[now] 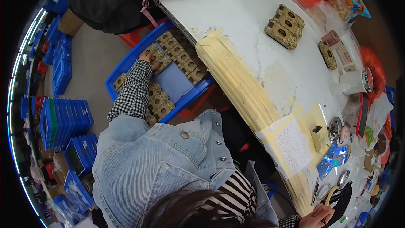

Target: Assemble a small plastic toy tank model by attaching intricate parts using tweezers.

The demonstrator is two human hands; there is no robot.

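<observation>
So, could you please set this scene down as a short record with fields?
Left hand: touching a patterned block in the blue crate
Right hand: holding a thin dark tool, partly cut off below
Table: white, with three grouped blocks and a speckled paper sheet
Nearby: another person's dark sleeve

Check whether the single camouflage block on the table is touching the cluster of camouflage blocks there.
Apart: the head view plainly shows white tabletop between the single block and the cluster.
</observation>
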